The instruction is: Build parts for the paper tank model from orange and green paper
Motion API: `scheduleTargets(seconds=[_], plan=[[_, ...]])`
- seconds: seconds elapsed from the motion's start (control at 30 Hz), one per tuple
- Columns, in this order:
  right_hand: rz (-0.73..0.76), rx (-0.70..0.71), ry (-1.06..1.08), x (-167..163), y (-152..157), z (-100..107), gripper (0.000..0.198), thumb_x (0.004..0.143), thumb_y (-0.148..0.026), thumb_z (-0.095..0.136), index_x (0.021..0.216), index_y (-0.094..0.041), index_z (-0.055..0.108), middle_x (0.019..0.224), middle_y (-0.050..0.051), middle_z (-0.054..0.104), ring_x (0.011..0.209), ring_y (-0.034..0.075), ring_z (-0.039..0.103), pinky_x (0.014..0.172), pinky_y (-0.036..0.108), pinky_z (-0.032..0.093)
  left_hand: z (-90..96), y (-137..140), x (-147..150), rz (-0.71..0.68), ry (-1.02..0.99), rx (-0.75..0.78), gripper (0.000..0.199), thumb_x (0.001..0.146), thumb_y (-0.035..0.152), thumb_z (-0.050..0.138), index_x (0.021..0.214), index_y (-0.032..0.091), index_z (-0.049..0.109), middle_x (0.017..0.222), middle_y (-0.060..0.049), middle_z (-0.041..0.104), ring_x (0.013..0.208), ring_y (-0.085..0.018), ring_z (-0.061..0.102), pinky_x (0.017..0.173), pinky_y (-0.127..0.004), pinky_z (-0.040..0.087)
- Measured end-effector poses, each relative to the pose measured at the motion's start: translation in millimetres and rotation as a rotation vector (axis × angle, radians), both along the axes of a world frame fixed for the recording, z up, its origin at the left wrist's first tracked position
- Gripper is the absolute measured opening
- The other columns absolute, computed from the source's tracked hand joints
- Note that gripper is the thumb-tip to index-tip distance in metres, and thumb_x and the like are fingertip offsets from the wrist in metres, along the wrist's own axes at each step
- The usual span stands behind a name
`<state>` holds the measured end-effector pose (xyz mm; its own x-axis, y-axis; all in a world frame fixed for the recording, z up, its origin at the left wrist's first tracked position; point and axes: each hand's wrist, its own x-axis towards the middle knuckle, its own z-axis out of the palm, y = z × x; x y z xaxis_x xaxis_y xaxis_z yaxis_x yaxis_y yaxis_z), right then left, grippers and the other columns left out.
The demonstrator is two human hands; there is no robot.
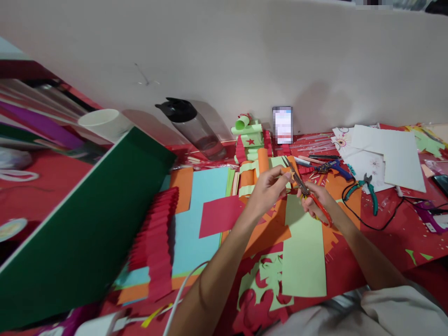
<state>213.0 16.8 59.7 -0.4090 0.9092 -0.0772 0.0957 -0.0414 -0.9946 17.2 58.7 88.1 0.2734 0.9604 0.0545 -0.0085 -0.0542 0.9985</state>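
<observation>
My right hand (318,199) is wrapped round a pair of scissors (304,187) with red and yellow handles. The dark blades point up and to the left and look slightly apart. Beside them, the fingers of my left hand (269,189) are pinched together near the blades. A bit of orange paper shows at those fingertips, though its shape is partly hidden. Behind both hands stands a green and orange paper craft (247,178). Below them lies a pale green paper sheet (304,261), with orange paper (268,235) to its left.
A dark green board (87,224) leans at the left, near crinkled red paper (159,252). Against the wall are a bottle (196,130), a rolled-paper craft (252,140) and a phone (283,125). Pliers (371,193), a blue glue gun (336,169) and its cable lie right.
</observation>
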Motion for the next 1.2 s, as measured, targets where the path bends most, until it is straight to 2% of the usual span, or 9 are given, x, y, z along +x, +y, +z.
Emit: scheduleTargets(seconds=[0.27,0.4,0.53,0.67,0.83,0.97,1.2], plan=[[-0.041,-0.065,0.0,-0.5,0.5,2.9,0.054,0.082,-0.072,0.073,0.095,-0.022,0.057,0.061,-0.007,0.053,0.043,0.007,0.044,0.04,0.018,0.036,1.3,-0.9,-0.9,-0.047,0.026,-0.005,0.033,0.088,0.045,0.064,0.07,0.021,0.052,0.055,0.005,0.046,0.049,-0.01,0.044,0.049,-0.023,0.039],[-0.111,0.015,0.067,1.7,-0.2,2.0,0.054,0.086,-0.073,0.069,0.099,-0.022,0.057,0.063,-0.007,0.056,0.043,0.007,0.046,0.041,0.018,0.038,3.6,-3.8,-3.8,-0.201,0.155,0.026,0.034,0.091,0.045,0.062,0.07,0.02,0.052,0.062,0.004,0.049,0.056,-0.011,0.049,0.054,-0.024,0.04],[-0.251,0.1,0.091,2.1,2.4,1.6,0.044,0.083,-0.055,0.081,0.102,-0.024,0.056,0.075,-0.005,0.062,0.05,0.008,0.054,0.047,0.02,0.047,2.0,-5.2,-7.5,-0.351,0.31,0.049,0.032,0.095,0.045,0.06,0.077,0.019,0.06,0.066,0.003,0.051,0.06,-0.012,0.046,0.055,-0.024,0.036],[-0.287,0.095,0.085,1.4,5.9,2.7,0.044,0.081,-0.044,0.085,0.107,-0.025,0.055,0.084,-0.005,0.063,0.055,0.008,0.058,0.052,0.023,0.051,-4.2,-4.2,-8.7,-0.407,0.408,0.081,0.032,0.096,0.047,0.061,0.082,0.018,0.067,0.075,0.001,0.056,0.064,-0.012,0.046,0.056,-0.024,0.035],[-0.302,0.063,0.113,0.2,7.8,1.9,0.044,0.079,-0.043,0.085,0.104,-0.025,0.053,0.09,-0.004,0.061,0.059,0.008,0.059,0.053,0.023,0.052,-3.9,-3.1,-5.5,-0.361,0.447,0.125,0.032,0.096,0.047,0.06,0.084,0.018,0.066,0.081,-0.001,0.062,0.068,-0.014,0.05,0.06,-0.025,0.036],[-0.327,0.068,0.138,-0.7,8.5,0.0,0.042,0.08,-0.044,0.084,0.101,-0.024,0.054,0.089,-0.005,0.059,0.056,0.008,0.058,0.052,0.023,0.052,-0.6,-4.4,-1.5,-0.26,0.374,0.121,0.029,0.096,0.046,0.061,0.085,0.019,0.063,0.074,0.001,0.058,0.065,-0.014,0.049,0.057,-0.024,0.034],[-0.411,0.087,0.151,-2.1,9.0,-1.0,0.049,0.075,-0.05,0.087,0.103,-0.025,0.055,0.085,-0.004,0.058,0.062,0.009,0.057,0.055,0.024,0.052,-5.0,-7.1,4.7,-0.222,0.269,0.113,0.018,0.095,0.037,0.061,0.087,0.02,0.06,0.067,0.004,0.052,0.061,-0.013,0.049,0.056,-0.023,0.036]])
